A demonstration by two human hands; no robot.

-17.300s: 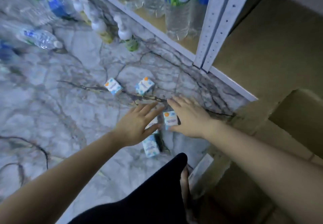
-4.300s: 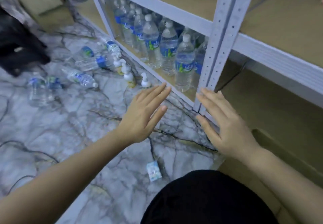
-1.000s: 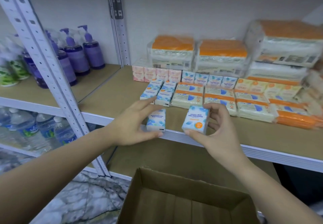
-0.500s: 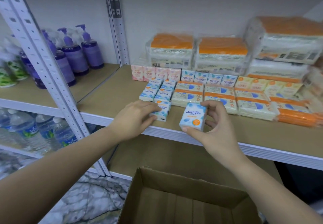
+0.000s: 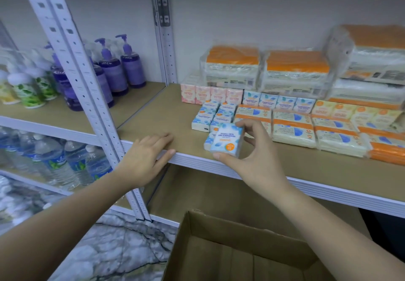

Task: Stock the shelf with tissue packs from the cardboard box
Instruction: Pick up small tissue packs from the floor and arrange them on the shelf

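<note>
Spanning the whole view, a white metal shelving rack with tan board shelves carries the goods, and its perforated upright post splits it into two bays. Below the shelf's front edge sits an open brown cardboard box, its visible inside showing only bare board, on a grey-veined marble floor. Along the back edge of the right bay lie large clear-wrapped bundles of orange-and-white tissue, with flat cream-and-orange tissue packs in rows in front of them. Purple pump bottles stand at the back of the left bay, and clear water bottles with blue labels fill the shelf beneath. A double column of small blue-and-white tissue packs runs toward the front edge. The right hand pinches one small blue-and-white tissue pack with an orange dot between thumb and fingers, upright at the near end of that column, just behind the front edge. The left hand lies flat and spread on the front edge near the post, holding nothing, well apart from the right.
</note>
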